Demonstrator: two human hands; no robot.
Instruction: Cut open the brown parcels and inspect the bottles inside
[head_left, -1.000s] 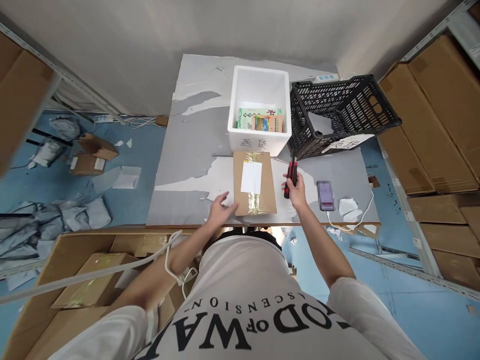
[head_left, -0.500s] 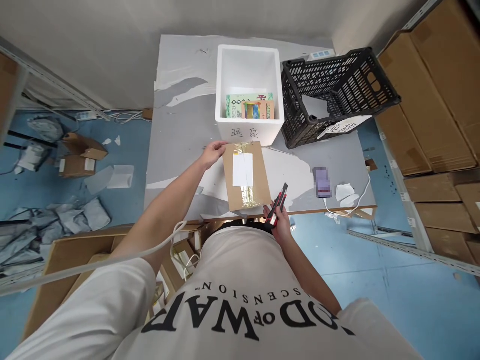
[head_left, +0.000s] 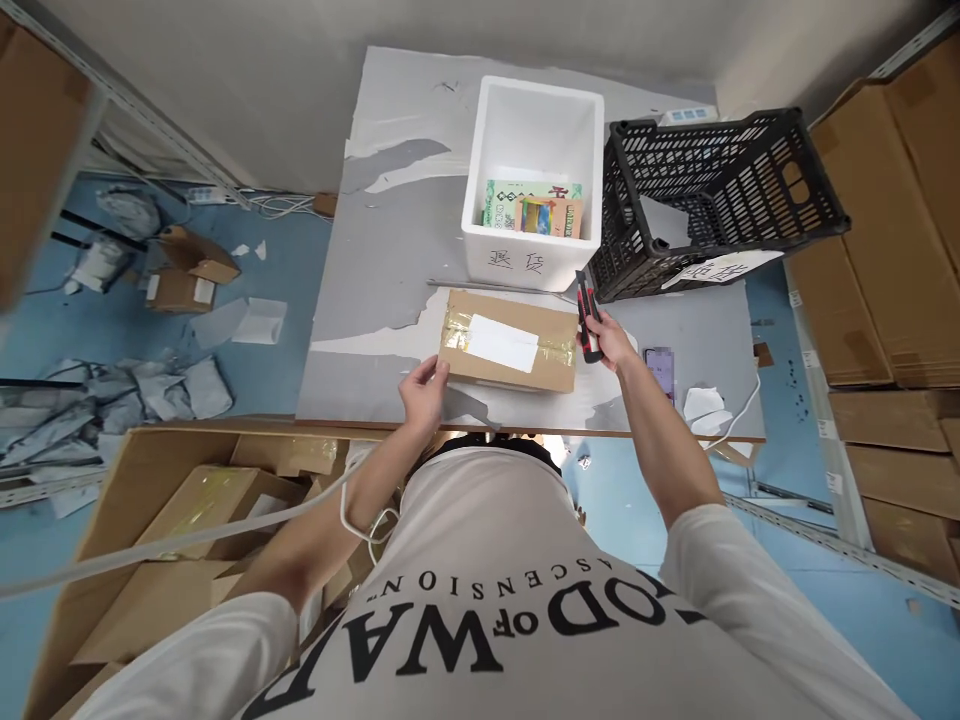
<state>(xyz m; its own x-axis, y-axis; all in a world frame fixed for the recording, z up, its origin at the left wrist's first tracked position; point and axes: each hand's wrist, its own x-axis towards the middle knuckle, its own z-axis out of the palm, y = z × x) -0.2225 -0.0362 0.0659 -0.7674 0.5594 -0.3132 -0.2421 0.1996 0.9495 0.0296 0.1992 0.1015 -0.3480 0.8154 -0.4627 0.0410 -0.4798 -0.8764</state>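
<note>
A taped cardboard box (head_left: 555,371) with a white label lies lengthwise across the front of the table, just above its near edge. My left hand (head_left: 424,392) grips the lower left corner of the box, thumb against its side. In my right hand (head_left: 611,340) is a black and red utility knife (head_left: 588,318), pointing away from me beside the right end of the box. Whether a blade is out I cannot tell. Behind the box stands a white foam box (head_left: 476,235) with colourful booklets (head_left: 551,214) in it.
A black plastic crate (head_left: 626,250) stands right of the foam box. A phone (head_left: 660,371) on a cable and torn paper (head_left: 705,408) lie at the table's (head_left: 397,240) right front. Left of my body is a large carton (head_left: 150,440) of cardboard boxes; stacked boxes (head_left: 892,430) stand at right.
The cardboard box has turned from upright to crosswise on the table. My left hand has moved toward me, and my right hand, with the knife, has moved forward and right.
</note>
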